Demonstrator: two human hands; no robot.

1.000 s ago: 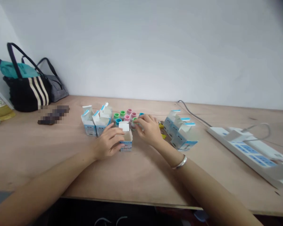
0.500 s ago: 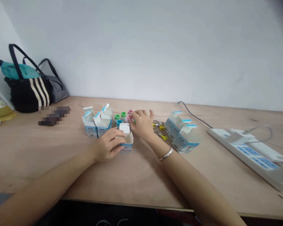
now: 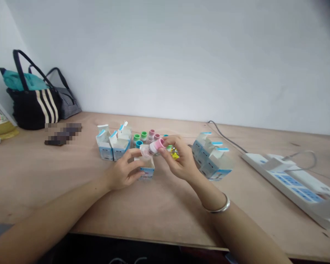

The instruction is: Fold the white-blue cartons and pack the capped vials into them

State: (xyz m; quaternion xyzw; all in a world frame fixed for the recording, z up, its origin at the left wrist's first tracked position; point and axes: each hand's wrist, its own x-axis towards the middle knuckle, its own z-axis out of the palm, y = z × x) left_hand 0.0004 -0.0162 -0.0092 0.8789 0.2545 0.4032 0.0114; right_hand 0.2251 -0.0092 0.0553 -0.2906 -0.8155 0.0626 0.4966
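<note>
A small clear bottle with a pink cap [image 3: 156, 146] is pinched by its cap in my right hand [image 3: 180, 156], tilted above a small open box [image 3: 147, 173]. That white and blue carton stands on the table, and the fingers of my left hand [image 3: 123, 170] grip it from the left. Behind it stand several more bottles with coloured caps, among them a green-capped bottle [image 3: 144, 136], a blue-capped bottle [image 3: 139, 144] and another pink-capped one [image 3: 151, 134]. Yellow-tipped metal pieces [image 3: 175, 153] lie partly hidden behind my right hand.
Open boxes [image 3: 114, 146] stand left of the bottles, and more open boxes [image 3: 211, 157] on the right. A white power strip [image 3: 288, 187] with a grey cable [image 3: 228, 136] lies far right. At the left are a dark blurred object [image 3: 63, 135], a black bag [image 3: 30, 108] and a bottle of yellow liquid [image 3: 0, 123].
My right hand has lifted a pink-capped bottle from the group and brought it nearer, tilted over the open box. My left hand stays on the box.
</note>
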